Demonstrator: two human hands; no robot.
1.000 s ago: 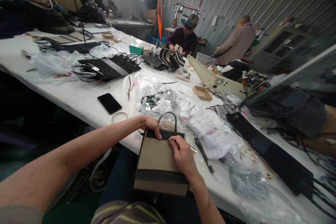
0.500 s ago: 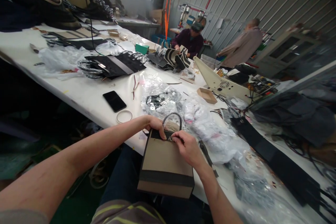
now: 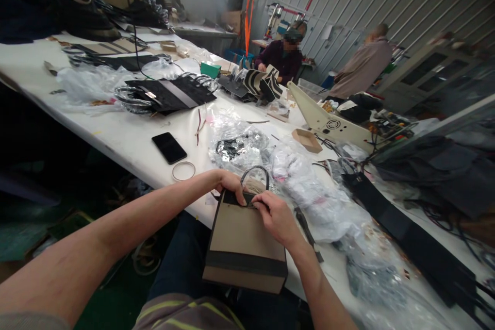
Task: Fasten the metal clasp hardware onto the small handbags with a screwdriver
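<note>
Head view: the tan bag (image 3: 247, 229) sits at six o'clock. The left hand (image 3: 232, 184) clamps its top edge; at its four o'clock, the right hand (image 3: 274, 215) curls nearly closed, on what I cannot tell. Steady left-thumb pressure should stop that edge shifting.

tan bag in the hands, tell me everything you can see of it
The tan bag is boxy and leather-like, with a black band near its base, dark edging and a black strip at the top. A dark looped handle stands up. It is tilted, base toward the person, at the edge of the table. The left hand grips its top edge; the right hand's fingertips meet the strip, where details are too small to tell.
</note>
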